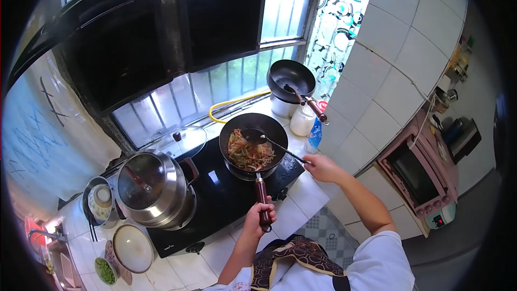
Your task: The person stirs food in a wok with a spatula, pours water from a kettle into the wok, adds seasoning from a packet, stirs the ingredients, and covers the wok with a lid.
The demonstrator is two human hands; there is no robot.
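My left hand (258,217) is wrapped round the brown handle of a dark wok (229,129), which sits on the right burner of the black gas stove (215,205). Inside the wok lies a heap of shredded food (247,153) with orange, green and pale strips. My right hand (325,169) grips the end of a thin dark-handled spoon or ladle (285,149). Its head reaches into the wok, by the upper edge of the food, and is partly lost against the dark metal.
A steel steamer pot (175,194) with a glass lid stands on the left burner. Another glass lid (188,143) lies behind it. A second dark pan (280,70), a white jar (301,122) and a blue-labelled bottle (314,141) stand back right. A bowl of chopped greens (105,271) sits front left.
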